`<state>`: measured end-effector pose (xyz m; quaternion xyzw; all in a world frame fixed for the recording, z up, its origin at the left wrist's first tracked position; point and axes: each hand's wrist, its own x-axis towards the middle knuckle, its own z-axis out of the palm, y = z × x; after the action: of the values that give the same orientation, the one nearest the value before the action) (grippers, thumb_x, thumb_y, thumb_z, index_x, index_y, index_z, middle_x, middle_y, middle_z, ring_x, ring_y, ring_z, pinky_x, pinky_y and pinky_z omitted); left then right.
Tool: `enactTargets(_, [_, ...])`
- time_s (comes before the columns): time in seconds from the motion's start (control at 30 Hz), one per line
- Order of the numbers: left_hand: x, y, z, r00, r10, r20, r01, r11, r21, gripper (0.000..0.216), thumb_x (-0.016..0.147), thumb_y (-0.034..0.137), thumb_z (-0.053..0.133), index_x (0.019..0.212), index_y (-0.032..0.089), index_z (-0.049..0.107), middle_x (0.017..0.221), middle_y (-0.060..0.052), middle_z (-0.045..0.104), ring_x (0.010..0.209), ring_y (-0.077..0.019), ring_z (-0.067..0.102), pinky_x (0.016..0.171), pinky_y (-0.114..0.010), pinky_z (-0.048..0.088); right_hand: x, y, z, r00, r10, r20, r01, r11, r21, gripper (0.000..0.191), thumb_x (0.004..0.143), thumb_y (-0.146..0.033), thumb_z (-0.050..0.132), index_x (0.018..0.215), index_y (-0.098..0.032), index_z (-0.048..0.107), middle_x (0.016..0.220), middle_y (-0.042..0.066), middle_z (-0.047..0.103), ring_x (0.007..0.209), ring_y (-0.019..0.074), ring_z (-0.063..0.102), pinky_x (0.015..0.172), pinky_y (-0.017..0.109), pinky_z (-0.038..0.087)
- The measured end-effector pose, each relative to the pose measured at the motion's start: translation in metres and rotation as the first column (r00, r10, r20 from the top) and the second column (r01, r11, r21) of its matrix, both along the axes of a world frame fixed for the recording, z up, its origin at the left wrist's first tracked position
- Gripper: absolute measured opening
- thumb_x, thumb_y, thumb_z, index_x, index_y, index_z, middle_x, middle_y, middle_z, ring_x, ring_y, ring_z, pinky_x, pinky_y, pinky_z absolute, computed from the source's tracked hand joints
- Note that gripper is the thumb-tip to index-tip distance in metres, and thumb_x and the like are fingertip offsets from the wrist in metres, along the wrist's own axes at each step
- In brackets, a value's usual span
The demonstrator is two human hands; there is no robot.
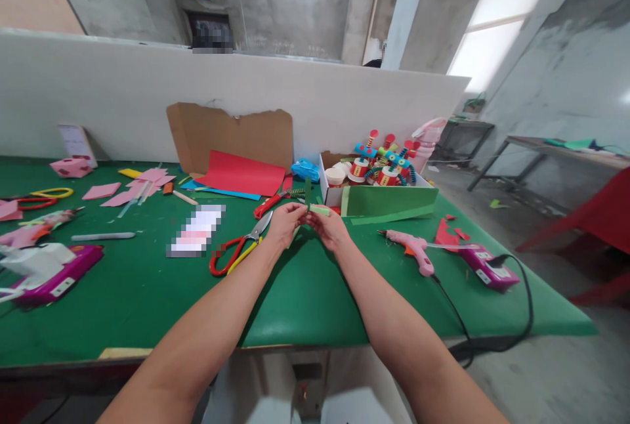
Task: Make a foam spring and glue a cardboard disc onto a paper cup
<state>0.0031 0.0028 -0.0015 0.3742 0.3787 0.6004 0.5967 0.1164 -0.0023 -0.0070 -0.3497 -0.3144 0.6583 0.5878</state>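
Head view: both hands meet out over the middle of the green table point(305, 299). The left hand point(284, 224) pinches one end of a small pale green paper roll point(319, 210), and the right hand point(331, 227) pinches the other end; the roll sits between the fingertips, just above the mat. Open green mat stretches from the hands back to the near edge, where both forearms cross. Close left lie red-handled scissors point(239, 247), one pair; a second pair point(34, 199) lies far left. One pink glue gun point(412, 248) rests right of the hands, its cord running off the right edge. One white box point(381, 194) of paper figures stands just behind. A white partition closes the far edge, with concrete walls beyond.
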Motion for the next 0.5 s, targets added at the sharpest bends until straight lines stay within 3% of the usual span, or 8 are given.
enactTargets(0.5, [0.0012, -0.0014, -0.0073, 0.998, 0.028, -0.064, -0.028, 1.0, 0.002, 0.016, 0.053, 0.02, 0.074, 0.06, 0.016, 0.06, 0.056, 0.0, 0.058, 0.052, -0.01, 0.048, 0.05, -0.023, 0.036, -0.0041, -0.0019, 0.0005, 0.97, -0.164, 0.179, 0.145, 0.983, 0.113, 0.029, 0.053, -0.037, 0.08, 0.069, -0.018, 0.067, 0.057, -0.006, 0.06, 0.053, 0.0071, 0.051, 0.06, 0.023, 0.046])
